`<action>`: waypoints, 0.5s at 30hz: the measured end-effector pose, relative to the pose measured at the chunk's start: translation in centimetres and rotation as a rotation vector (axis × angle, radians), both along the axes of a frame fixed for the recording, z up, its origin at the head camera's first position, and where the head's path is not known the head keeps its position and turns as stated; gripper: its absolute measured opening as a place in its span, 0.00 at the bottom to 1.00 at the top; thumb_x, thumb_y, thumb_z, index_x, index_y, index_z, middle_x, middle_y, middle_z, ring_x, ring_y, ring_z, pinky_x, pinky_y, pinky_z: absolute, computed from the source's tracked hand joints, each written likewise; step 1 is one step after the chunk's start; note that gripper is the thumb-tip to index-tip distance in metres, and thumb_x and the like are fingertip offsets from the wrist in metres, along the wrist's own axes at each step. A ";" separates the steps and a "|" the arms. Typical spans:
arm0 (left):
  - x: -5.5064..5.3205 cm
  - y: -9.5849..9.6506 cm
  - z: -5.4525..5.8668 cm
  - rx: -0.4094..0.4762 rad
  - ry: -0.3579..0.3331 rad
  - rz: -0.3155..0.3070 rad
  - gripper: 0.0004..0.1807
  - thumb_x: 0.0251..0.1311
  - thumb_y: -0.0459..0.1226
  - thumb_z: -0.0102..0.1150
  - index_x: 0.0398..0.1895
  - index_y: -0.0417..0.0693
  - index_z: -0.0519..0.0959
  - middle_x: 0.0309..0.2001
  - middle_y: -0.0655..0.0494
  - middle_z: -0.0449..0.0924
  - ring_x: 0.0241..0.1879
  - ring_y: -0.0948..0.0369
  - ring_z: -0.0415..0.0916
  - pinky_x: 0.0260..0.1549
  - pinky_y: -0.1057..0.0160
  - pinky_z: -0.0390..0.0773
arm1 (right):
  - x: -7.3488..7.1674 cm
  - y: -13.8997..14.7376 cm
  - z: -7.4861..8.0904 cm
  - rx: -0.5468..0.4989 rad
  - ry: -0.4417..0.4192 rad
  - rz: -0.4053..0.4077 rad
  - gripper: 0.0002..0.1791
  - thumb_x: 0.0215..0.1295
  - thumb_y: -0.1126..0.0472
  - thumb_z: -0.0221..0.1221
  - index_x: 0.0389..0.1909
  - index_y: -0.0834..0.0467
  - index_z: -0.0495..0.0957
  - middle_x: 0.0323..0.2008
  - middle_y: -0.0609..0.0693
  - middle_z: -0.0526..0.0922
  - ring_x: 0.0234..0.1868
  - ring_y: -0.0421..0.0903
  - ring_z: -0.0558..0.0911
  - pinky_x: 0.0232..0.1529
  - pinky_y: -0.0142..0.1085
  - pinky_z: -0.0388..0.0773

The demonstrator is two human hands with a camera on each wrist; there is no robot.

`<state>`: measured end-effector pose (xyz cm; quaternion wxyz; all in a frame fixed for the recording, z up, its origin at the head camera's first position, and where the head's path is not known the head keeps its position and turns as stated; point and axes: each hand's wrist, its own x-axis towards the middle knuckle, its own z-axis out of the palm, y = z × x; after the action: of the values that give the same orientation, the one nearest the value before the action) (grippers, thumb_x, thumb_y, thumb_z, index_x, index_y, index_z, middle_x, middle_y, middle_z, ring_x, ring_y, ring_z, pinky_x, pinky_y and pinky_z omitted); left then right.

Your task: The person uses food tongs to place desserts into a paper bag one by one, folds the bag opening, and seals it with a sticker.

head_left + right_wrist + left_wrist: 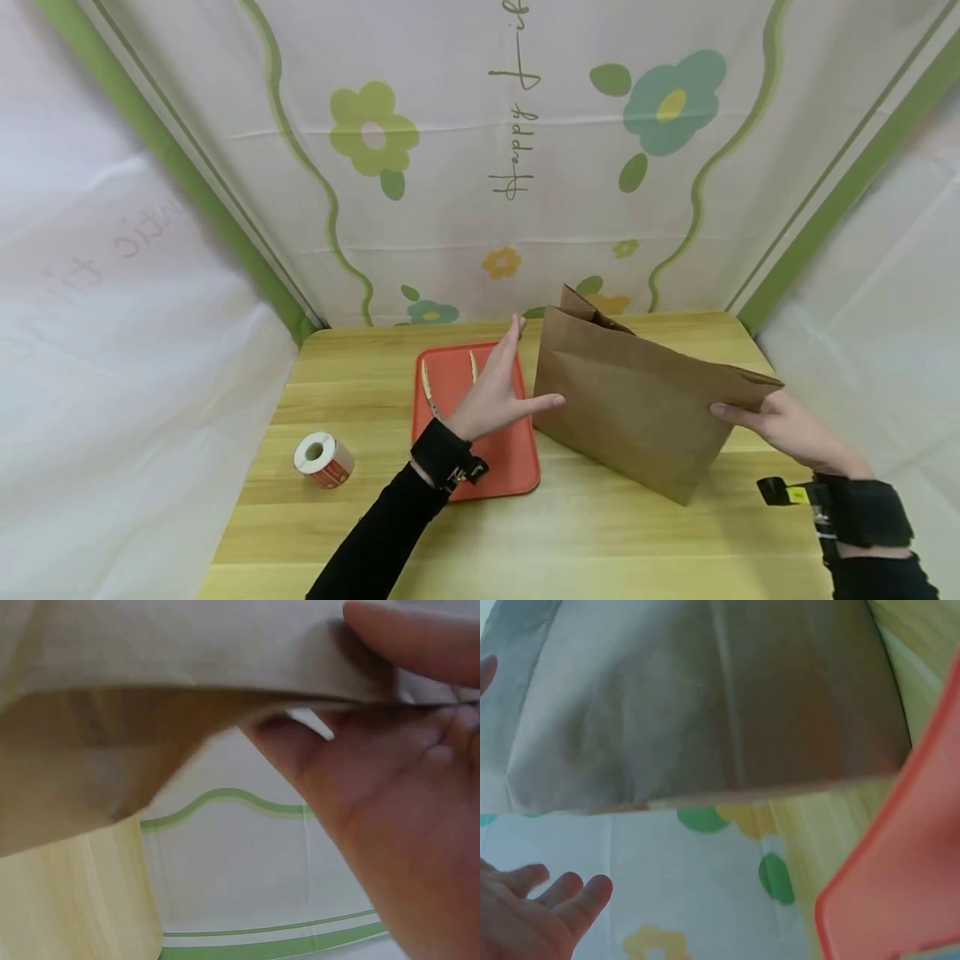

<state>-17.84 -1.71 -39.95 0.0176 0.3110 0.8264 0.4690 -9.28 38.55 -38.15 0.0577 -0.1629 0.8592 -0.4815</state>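
A brown paper bag (626,392) is tilted over the right half of the table. My right hand (802,429) pinches its right end, thumb on the near face and fingers behind; the right wrist view shows the thumb (420,645) lying over the paper edge. My left hand (498,396) is held over a red tray (517,462), thumb and fingers spread, holding nothing. Its thumb points toward the bag's left side. On the tray lies a tool with two pale, wavy-edged arms (426,379) and a greyish metal part, partly hidden under the left hand.
A roll of white labels (322,458) with red print stands on the wooden table (360,533), left of the tray. Behind the table hangs a white cloth (450,208) with flowers and green borders. White sheets (112,333) close off both sides.
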 end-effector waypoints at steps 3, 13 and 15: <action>-0.5 0.8 0.2 0.037 -0.017 -0.053 0.65 0.53 0.59 0.68 0.76 0.70 0.24 0.76 0.77 0.35 0.74 0.70 0.36 0.67 0.49 0.53 | -0.8 0.6 0.1 -0.007 -0.001 0.050 0.18 0.73 0.69 0.54 0.61 0.66 0.71 0.50 0.48 0.80 0.49 0.36 0.78 0.45 0.28 0.73; -3.2 3.1 1.2 0.119 0.102 -0.150 0.55 0.62 0.45 0.66 0.79 0.64 0.34 0.72 0.58 0.57 0.70 0.64 0.54 0.66 0.64 0.53 | -1.7 2.2 0.5 0.133 -0.063 -0.056 0.22 0.76 0.59 0.53 0.64 0.69 0.67 0.50 0.60 0.77 0.50 0.40 0.78 0.47 0.35 0.74; -3.3 3.0 1.3 0.109 0.190 -0.163 0.50 0.63 0.41 0.65 0.79 0.61 0.42 0.70 0.55 0.60 0.68 0.62 0.57 0.65 0.65 0.56 | -1.5 2.0 0.5 0.159 -0.059 -0.118 0.25 0.76 0.56 0.53 0.65 0.67 0.66 0.55 0.63 0.73 0.57 0.45 0.75 0.51 0.39 0.72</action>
<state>-21.13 1.28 -38.64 -0.0396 0.4206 0.7697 0.4787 -10.83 40.50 -37.68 0.0674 -0.0925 0.9007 -0.4190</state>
